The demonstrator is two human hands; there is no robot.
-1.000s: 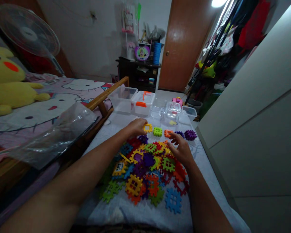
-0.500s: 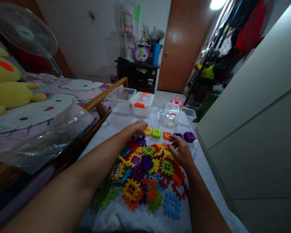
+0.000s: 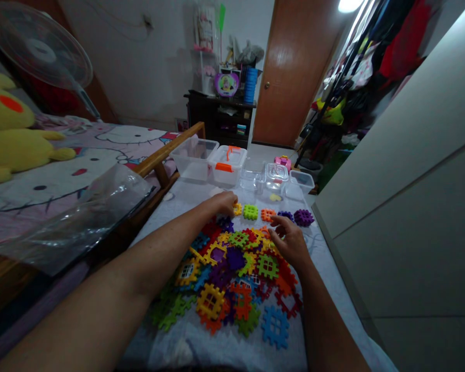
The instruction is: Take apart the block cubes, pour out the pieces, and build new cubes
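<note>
My left hand (image 3: pixel 225 203) is closed at the left end of a row of toothed plastic blocks. Its curled fingers are on the yellow building block (image 3: pixel 237 209) and partly hide it. A green block (image 3: pixel 250 212), an orange block (image 3: pixel 268 215), a dark blue block (image 3: pixel 285 215) and a purple block (image 3: pixel 304 217) continue the row rightward. My right hand (image 3: pixel 289 237) is open, fingers apart, just below the orange block and above the pile's right side. The pile of interlocking pieces (image 3: pixel 235 258) in several colours lies between my forearms.
Behind the row stand a clear bin (image 3: pixel 194 163), a lidded box with orange latches (image 3: pixel 228 165) and smaller clear containers (image 3: pixel 276 176). A wooden bed rail (image 3: pixel 170 150) and plastic bag (image 3: pixel 85 222) are on the left. A white cabinet (image 3: pixel 406 206) borders the right.
My left hand has shifted slightly right and covers more of the yellow block. My right hand and the pile look almost the same.
</note>
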